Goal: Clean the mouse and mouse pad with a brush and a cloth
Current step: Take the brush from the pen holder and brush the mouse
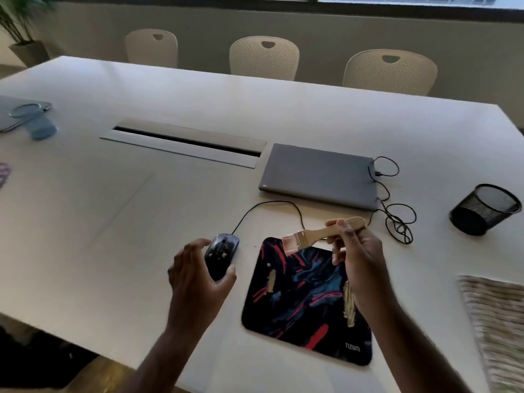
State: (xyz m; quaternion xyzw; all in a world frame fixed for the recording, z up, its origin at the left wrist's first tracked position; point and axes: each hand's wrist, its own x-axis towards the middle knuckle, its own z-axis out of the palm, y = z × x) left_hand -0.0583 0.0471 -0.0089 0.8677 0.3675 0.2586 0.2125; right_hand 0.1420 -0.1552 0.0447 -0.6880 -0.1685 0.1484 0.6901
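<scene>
One mouse pad (300,304) lies flat on the surface (113,222), just below the right hand's fingers (338,251); its long axis runs near-to-far w/ a slight tilt, the logo corner is nearest the person, and pale debris streaks sit on it. One woven cloth (499,321) lies to the right of those fingers, well apart, cut off by the frame edge. Left hand (198,279) curls round the one black mouse (219,255): thumb on its right flank, fingers spread over the left side, specks on its back; its long axis points away from the person, and the cable (269,205) leaves the far end. Can't tell if the mouse is lifted or resting. Right hand (360,259) pinches the wooden handle of the one brush (320,232), held above the pad's far edge; the brush lies roughly sideways, bristles pointing left toward the mouse, handle end to the upper right. Beyond the fingers: one closed grey laptop (317,174) w/ looped cable, and one black mesh cup (483,209) far right. Further still, three chairs (263,58).
</scene>
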